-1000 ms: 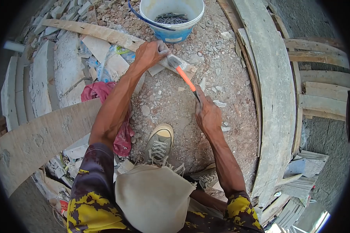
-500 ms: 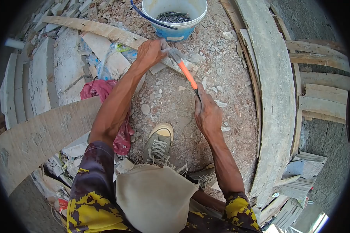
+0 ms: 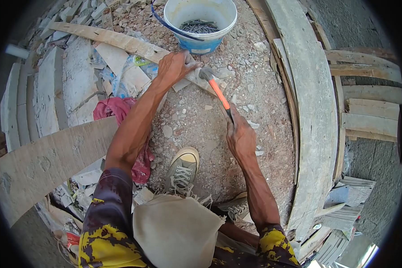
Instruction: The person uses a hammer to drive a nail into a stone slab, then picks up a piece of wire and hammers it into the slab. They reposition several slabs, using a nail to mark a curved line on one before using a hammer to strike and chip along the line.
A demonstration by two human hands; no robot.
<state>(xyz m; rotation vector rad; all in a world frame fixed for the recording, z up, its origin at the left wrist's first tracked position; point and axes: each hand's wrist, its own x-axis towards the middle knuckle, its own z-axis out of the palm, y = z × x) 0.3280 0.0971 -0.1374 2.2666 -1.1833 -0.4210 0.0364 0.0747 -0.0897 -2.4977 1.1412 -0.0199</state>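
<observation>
My right hand [image 3: 241, 136] grips the black lower part of a hammer [image 3: 218, 92] with an orange shaft. The hammer's dark head is over the near end of a narrow wooden plank [image 3: 134, 44], which runs diagonally from the upper left. My left hand [image 3: 175, 67] is closed around this plank just left of the hammer head, its thumb pointing right. Its other fingers are mostly hidden, so I cannot make out whether a small piece is also between them. Beyond the hands stands a blue and white bucket [image 3: 200, 44] with many nails [image 3: 199, 27] inside.
Long weathered boards [image 3: 306, 111] lie along the right, with more planks [image 3: 373, 105] beyond. A wide board [image 3: 53, 154] juts in from the left beside a pink cloth [image 3: 140, 163]. Rubble and plastic bottles [image 3: 119, 82] lie near the plank. My shoe [image 3: 183, 167] is on the gritty ground.
The hammer head has shifted slightly right and down, away from my left hand. My right hand has moved a little lower. My left hand stays on the plank.
</observation>
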